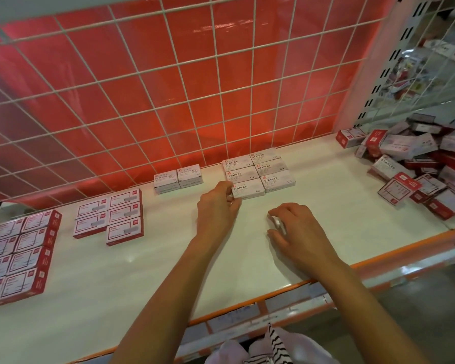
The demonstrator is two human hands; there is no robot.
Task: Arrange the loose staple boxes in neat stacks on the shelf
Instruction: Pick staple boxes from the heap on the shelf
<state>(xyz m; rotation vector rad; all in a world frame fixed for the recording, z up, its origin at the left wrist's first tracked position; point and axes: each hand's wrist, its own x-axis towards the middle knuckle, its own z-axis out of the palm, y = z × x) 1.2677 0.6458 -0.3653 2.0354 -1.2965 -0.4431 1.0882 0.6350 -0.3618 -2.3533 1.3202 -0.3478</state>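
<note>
Centre frame, on a white shelf point(326, 206), the left hand point(217, 208) pinches the short end of a small white cardboard staple box point(248, 189), likely light and stiff; the right hand point(298, 228) hovers beside it, grip unclear.

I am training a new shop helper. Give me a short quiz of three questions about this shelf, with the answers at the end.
1. True or false: the white STAPLES boxes near the red back panel form a block, two wide and three deep.
2. Where on the shelf is the loose pile of boxes? A) at the left end B) at the right end C) in the middle
3. Which hand holds the front-left box of that block?

Key: 1 true; 2 B; 3 the left hand.
</note>
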